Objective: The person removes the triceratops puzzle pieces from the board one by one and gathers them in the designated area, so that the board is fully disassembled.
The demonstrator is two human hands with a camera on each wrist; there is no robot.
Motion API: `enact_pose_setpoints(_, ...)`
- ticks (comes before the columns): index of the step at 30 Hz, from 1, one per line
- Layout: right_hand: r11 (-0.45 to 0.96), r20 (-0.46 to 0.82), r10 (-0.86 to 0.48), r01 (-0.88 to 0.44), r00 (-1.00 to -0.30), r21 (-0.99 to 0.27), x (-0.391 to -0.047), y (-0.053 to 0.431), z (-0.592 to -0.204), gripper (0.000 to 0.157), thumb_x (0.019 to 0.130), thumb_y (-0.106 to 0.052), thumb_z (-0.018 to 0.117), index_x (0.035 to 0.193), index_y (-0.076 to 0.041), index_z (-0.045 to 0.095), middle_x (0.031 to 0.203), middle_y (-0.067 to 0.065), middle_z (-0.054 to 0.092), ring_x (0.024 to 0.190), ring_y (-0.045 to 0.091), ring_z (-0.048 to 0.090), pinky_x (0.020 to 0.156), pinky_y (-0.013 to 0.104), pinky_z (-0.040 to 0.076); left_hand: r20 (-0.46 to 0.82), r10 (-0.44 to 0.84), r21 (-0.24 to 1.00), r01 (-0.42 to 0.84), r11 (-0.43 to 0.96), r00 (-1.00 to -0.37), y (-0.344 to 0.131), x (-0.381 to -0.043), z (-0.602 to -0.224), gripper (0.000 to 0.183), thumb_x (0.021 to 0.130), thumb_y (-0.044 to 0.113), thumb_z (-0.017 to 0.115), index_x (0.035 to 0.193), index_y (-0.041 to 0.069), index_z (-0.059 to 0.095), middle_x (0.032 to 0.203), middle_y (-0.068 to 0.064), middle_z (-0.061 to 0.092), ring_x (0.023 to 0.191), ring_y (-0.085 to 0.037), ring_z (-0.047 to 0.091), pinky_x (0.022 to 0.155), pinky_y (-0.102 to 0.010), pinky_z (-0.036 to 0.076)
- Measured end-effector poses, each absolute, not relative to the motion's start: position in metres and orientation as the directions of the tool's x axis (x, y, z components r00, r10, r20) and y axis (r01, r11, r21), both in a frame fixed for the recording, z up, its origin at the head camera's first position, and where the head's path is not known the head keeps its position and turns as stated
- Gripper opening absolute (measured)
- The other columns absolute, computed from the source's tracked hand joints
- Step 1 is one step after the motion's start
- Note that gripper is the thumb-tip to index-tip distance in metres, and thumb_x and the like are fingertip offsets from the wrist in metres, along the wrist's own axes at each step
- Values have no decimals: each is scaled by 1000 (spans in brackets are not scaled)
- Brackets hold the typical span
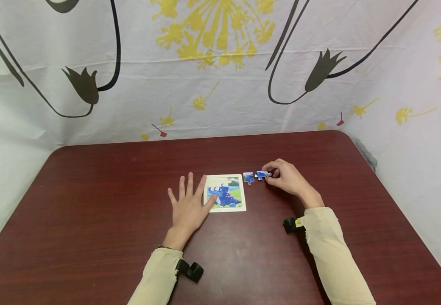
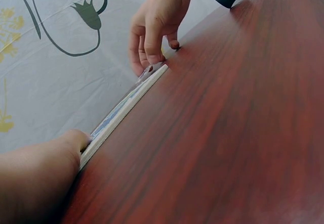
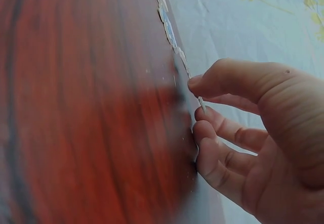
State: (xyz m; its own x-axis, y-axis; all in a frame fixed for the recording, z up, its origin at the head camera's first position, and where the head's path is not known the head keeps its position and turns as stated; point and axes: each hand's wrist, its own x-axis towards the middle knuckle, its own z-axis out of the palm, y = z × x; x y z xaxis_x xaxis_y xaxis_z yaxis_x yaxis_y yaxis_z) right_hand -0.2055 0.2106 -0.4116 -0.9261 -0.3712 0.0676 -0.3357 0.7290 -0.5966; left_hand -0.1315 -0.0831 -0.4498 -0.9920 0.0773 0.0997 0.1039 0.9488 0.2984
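A square jigsaw puzzle in a pale frame [image 1: 244, 199] lies on the table, showing a blue dinosaur picture with a blank area at its upper left. My left hand [image 1: 189, 211] is spread flat at the frame's left side, the thumb reaching over onto the picture. My right hand [image 1: 287, 178] pinches a blue puzzle piece [image 1: 261, 174] by its right end, between thumb and fingers. In the right wrist view a thin pale edge [image 3: 201, 104] of it shows at the fingertips. Another puzzle piece [image 1: 248, 177] lies between the frame and the held one.
The dark red-brown wooden table [image 1: 110, 220] extends around the puzzle on all sides. A white patterned cloth [image 1: 220, 106] hangs behind and beside it. Black cameras [image 1: 194, 272] are strapped at both wrists.
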Motion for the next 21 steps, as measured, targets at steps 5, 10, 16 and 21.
enact_pose_setpoints(5,731,71,-373,-341,-925,-591,-206,211,-413,25,82,-7,66,106,-2,65,97,10,57,77,20,52,71,36,43,109,80,298,110,948,-991,-83,-131,-450,74,87,65,38,149,27,24,154,-12,13,140,-33,1,101,-65,-3)
enact_pose_setpoints(10,735,75,-370,-342,-926,-585,-206,211,-413,25,81,-8,67,106,-3,65,96,10,57,77,21,52,70,36,43,106,78,295,107,949,-991,-83,-131,-449,73,88,65,38,149,27,24,154,-12,13,140,-33,1,101,-65,-2)
enact_pose_setpoints(16,743,81,-365,-342,-928,-576,-206,211,-414,24,81,-7,68,104,-2,66,96,12,57,76,22,52,69,36,42,106,79,294,108,950,-991,-83,-131,-449,73,88,64,39,149,27,24,154,-12,13,140,-34,2,101,-65,-3)
enact_pose_setpoints(21,745,77,-365,-340,-928,-574,-206,211,-414,31,80,-7,67,111,-1,63,97,13,55,76,22,52,70,38,43,105,80,300,108,948,-991,-83,-131,-450,74,87,65,39,149,26,24,154,-12,13,140,-33,1,101,-65,-4)
